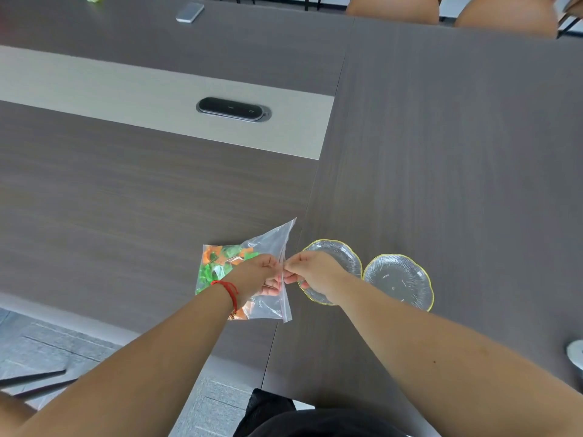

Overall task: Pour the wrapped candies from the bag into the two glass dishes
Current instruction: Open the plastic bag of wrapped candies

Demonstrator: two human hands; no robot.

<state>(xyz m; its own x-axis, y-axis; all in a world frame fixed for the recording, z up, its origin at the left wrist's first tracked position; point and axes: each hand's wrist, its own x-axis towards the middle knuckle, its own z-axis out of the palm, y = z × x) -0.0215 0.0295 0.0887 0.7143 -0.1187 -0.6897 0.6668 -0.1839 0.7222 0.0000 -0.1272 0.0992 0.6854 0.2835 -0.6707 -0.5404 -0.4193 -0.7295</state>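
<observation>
— What's around you at that seat?

— You're at a large conference table [441, 137] of dark grey-brown wood grain, with a pale grey strip [126, 89] running across its middle. Set into that strip is 1 black oval cable hatch [232, 109].

— Anything past the table?

— You have 2 tan chair backs [394, 7] along the far edge, and a silver phone [190, 12] lying on the far side. Below the near edge, you see grey carpet tiles [63, 345]. The light is soft and even.

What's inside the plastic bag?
The bag holds green and orange wrapped candies. The left hand covers some, so their number stays hidden.
</observation>
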